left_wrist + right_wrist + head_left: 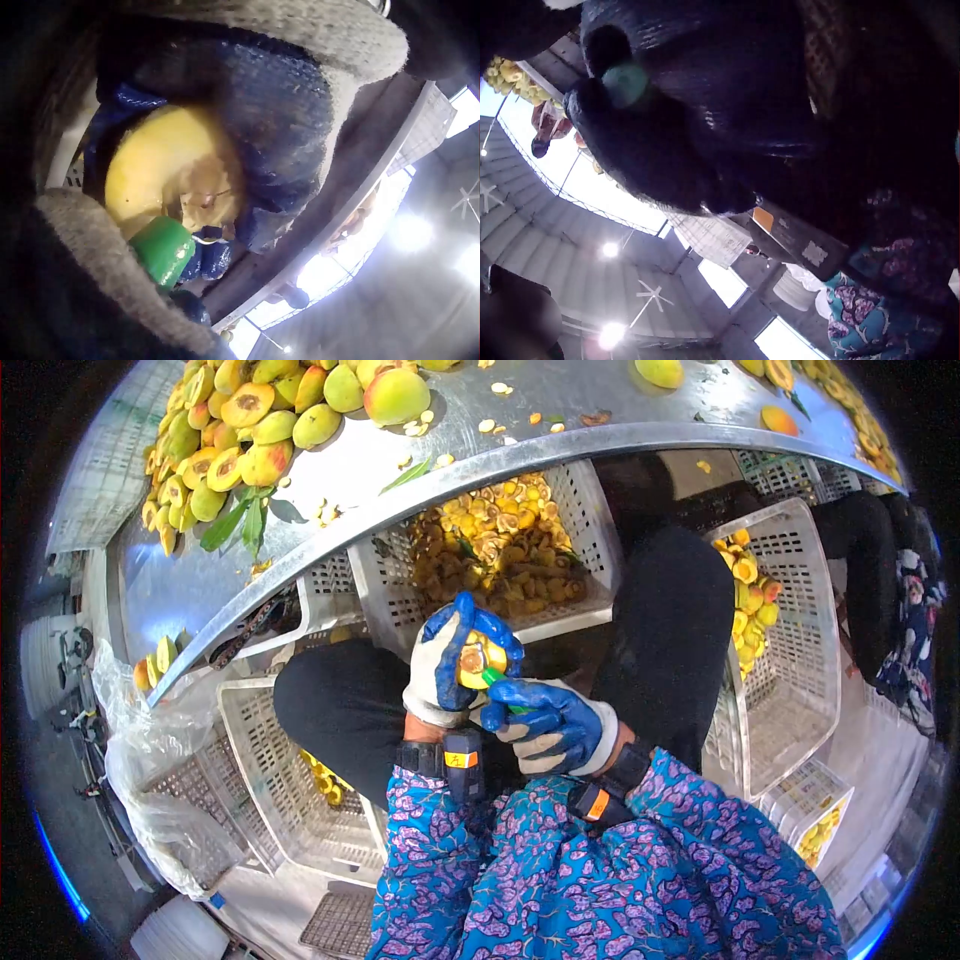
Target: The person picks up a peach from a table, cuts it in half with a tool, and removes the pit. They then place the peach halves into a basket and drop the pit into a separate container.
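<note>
My left hand point(438, 665), in a blue-coated white glove, holds a halved yellow peach point(154, 165) with its cut face showing. Brown, rough pit flesh sits in the middle of that half. In my right hand point(560, 725), gloved the same way, is a tool with a green handle point(163, 251). A thin metal edge at the handle's end meets the peach beside the pit in the left wrist view. Most of the tool is hidden by the right fingers. Dark glove fingers point(705, 112) fill much of the right wrist view.
A metal table point(340, 480) curves ahead, bearing a heap of peaches point(265, 430), leaves and scraps. Below its edge, a white crate point(585, 510) holds pits and scraps. More crates stand at the right point(800, 660) and left point(265, 760) with yellow pieces. Clear plastic point(150, 740) hangs at left.
</note>
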Demonstrator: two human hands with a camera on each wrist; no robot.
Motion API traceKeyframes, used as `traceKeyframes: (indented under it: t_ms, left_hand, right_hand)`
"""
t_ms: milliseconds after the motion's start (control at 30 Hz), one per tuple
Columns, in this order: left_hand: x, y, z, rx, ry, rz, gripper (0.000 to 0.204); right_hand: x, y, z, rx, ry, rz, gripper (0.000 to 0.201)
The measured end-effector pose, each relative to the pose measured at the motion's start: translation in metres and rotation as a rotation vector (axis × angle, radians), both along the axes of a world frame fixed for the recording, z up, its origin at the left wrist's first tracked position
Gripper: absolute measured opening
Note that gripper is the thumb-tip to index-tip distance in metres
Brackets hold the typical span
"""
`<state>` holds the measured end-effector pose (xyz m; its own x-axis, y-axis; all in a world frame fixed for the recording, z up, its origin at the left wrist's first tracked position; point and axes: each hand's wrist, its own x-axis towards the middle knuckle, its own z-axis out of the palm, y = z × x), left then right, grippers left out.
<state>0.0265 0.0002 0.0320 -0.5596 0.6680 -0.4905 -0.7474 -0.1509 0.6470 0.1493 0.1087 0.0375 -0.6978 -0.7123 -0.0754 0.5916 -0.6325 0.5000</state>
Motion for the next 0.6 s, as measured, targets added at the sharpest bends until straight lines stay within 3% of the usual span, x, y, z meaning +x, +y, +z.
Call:
traceKeyframes:
  t_ms: [200,233,333,367,400,433,533,567,600]
  left_hand:
    - [0.0,0.003,-0.01,0.002,-0.023,0.047,0.044]
    - [0.003,0.008,-0.012,0.04,-0.082,0.139,0.041]
    - [0.0,0.015,-0.034,0.116,-0.264,0.287,0.034]
    - [-0.005,0.009,-0.057,0.252,-0.303,0.324,0.031]
    - [-0.006,0.001,-0.081,0.248,-0.381,0.461,0.029]
    - [-0.002,0.001,-0.078,0.016,0.022,0.404,0.026]
    - [-0.006,0.016,-0.049,0.074,-0.149,0.498,0.025]
    - [-0.007,0.019,-0.033,-0.133,-0.029,0.51,0.027]
    - [-0.009,0.022,-0.026,-0.33,0.09,0.517,0.028]
  right_hand:
    - [0.004,-0.023,-0.025,-0.313,-0.003,-0.233,0.035]
    - [0.003,-0.024,-0.028,-0.358,-0.002,-0.288,0.037]
    - [-0.002,-0.016,-0.03,-0.222,0.027,-0.327,0.035]
    - [-0.005,-0.01,-0.026,-0.179,0.065,-0.333,0.035]
    - [-0.004,-0.002,-0.018,-0.09,0.087,-0.328,0.034]
    - [-0.008,0.005,-0.01,-0.051,0.118,-0.343,0.033]
    - [-0.02,0.02,-0.001,0.63,0.004,-0.309,0.03]
    - [-0.022,0.022,-0.002,0.741,0.05,-0.265,0.027]
    - [-0.023,0.014,0.002,1.017,-0.025,-0.223,0.025]
